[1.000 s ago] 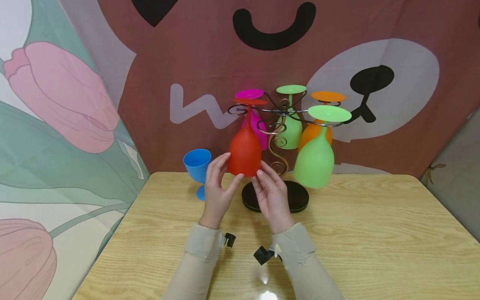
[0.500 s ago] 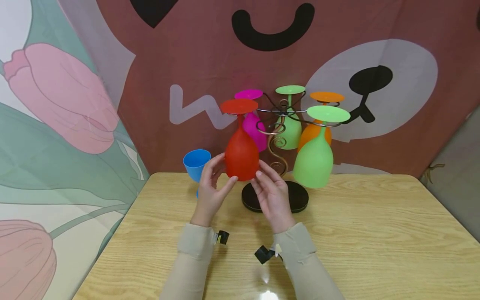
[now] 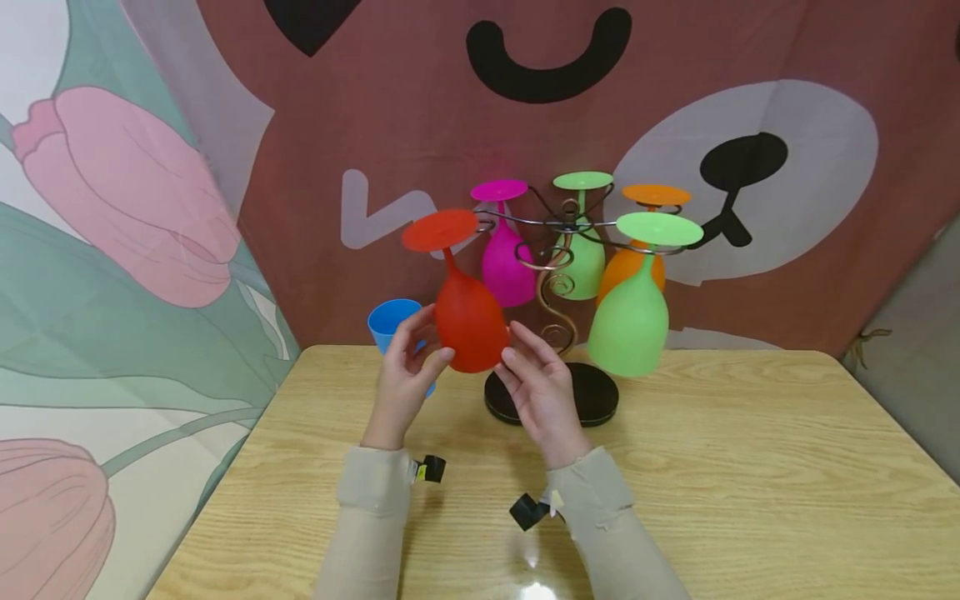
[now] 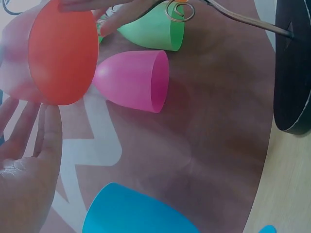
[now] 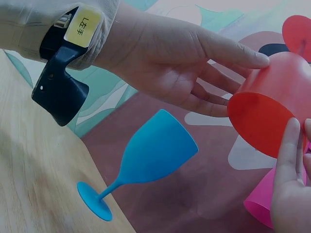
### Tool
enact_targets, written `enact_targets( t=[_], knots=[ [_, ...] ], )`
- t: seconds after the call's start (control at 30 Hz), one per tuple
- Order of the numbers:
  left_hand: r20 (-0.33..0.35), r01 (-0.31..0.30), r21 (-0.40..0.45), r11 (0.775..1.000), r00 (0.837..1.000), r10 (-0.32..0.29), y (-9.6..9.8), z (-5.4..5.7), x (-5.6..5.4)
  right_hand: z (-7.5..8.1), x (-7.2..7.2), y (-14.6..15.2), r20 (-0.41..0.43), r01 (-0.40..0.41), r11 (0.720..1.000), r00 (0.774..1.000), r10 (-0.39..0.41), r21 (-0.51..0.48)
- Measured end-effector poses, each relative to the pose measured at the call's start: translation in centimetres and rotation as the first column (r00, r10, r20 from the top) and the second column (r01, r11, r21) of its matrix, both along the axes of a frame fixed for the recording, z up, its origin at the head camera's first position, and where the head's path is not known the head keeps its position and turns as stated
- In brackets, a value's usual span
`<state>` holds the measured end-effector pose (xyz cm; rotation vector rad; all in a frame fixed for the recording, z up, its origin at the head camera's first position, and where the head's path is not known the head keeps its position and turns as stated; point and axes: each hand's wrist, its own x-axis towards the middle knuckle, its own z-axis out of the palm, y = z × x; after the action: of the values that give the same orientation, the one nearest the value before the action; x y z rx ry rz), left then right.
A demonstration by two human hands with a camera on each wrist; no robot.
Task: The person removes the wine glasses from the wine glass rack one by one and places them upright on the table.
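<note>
A red plastic goblet (image 3: 471,321) is held upside down, a little tilted, in front of and left of a metal glass rack (image 3: 557,275). My left hand (image 3: 400,379) grips the bowl from the left, thumb near the rim, fingers along the side. From the right, my right hand (image 3: 543,392) holds the bowl's lower edge with thumb and fingertips. In the right wrist view the red goblet (image 5: 279,99) shows its open mouth between both hands. Behind my left hand stands a blue goblet (image 5: 158,148), upright on the table and partly hidden in the head view.
Magenta (image 3: 506,267), orange (image 3: 656,195) and two light green goblets (image 3: 630,325) hang upside down on the rack. The rack's round black base (image 3: 596,400) rests on the wooden table (image 3: 750,467). A printed cloth (image 3: 375,100) hangs behind the table.
The red goblet has come away from the rack's loop, moving left and towards me and tilting. My left hand moved left with it, now covering more of the blue goblet; the right hand barely shifted.
</note>
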<state>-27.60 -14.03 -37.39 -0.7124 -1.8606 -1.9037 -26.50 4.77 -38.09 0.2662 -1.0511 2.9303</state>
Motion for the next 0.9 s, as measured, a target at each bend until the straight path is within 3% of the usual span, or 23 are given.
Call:
enact_targets(
  t=[0.47,0.73,0.9],
  knots=[
    [-0.012,0.034,-0.007,0.999,0.999,-0.034,-0.03,0.24,0.17,-0.11,-0.32,0.37,0.120,-0.098,0.995,0.988,0.101,-0.034],
    [-0.010,0.076,0.019,0.997,0.997,-0.076,-0.23,-0.01,0.07,-0.04,-0.21,0.68,0.041,-0.175,0.983,0.983,0.177,-0.051],
    [0.112,0.108,0.124,0.986,0.986,-0.122,-0.40,0.01,0.12,-0.16,-0.19,0.94,-0.026,-0.160,0.984,0.987,0.158,-0.076]
  ],
)
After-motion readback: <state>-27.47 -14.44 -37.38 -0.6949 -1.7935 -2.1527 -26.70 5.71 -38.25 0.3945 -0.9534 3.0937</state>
